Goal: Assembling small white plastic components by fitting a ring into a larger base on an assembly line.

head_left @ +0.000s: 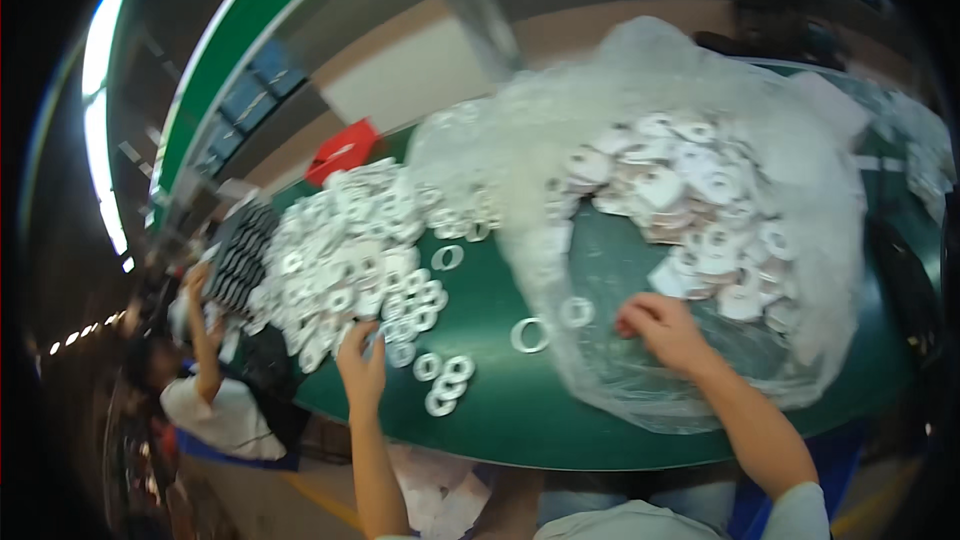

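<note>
My left hand (362, 370) is at the near edge of a heap of flat white pieces with round holes (345, 250). Its thumb and forefinger are apart, with the fingertips against the pieces. Beside it lie rows of white rings (410, 305) and a small cluster of rings (447, 385). Over a large clear plastic bag (600, 375), my right hand (668, 332) is closed with its fingertips together; whatever they may hold cannot be made out. More white pieces (715, 185) are piled on the bag, beyond that hand. Between my hands lies a loose thin ring (530, 335).
The green table (520, 420) curves across the view. A red box-like thing (343, 150) stands behind the left heap. At far left sits another person (225, 410), an arm raised by a dark striped stack (243, 250). Further crumpled plastic (925, 155) lies at far right.
</note>
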